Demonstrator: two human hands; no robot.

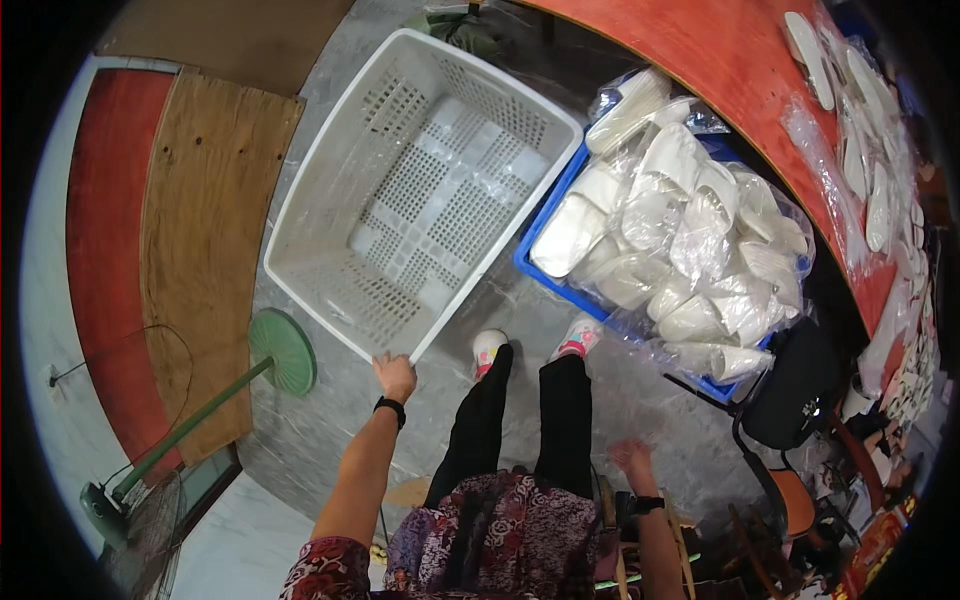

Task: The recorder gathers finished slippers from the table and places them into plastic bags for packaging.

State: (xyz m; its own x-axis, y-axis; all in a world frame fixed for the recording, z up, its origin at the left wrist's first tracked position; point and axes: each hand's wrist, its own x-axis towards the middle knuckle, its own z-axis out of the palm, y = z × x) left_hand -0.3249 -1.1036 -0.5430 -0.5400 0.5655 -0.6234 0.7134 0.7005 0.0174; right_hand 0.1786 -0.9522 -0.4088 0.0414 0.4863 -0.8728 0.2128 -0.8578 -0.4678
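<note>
The basket (445, 190), white with lattice walls and base, sits on the grey floor (320, 420) at the upper middle of the frame, tilted in view so that one corner points down toward the person. The left hand (395, 376) grasps the rim at that lowest corner, fingers hooked over the edge. The right hand (632, 460), lower right of centre, is well apart from the basket; it is blurred, and I cannot tell whether its fingers are spread or curled. Both wrists wear dark bands.

Just beside the basket, right of centre, the blue crate (560, 286) is heaped above its rim with white slippers (690, 215) in clear plastic. The red tabletop (690, 50) curves across the upper right, with more white footwear (868, 150) along its far right side. A black bag (793, 385) is near the crate's lower right corner, above an orange seat (792, 500).

At left, a fan's green base (283, 353) stands near a wooden board (215, 250) and a red panel (115, 250). The person's shoes (490, 350) are below the basket and crate.
</note>
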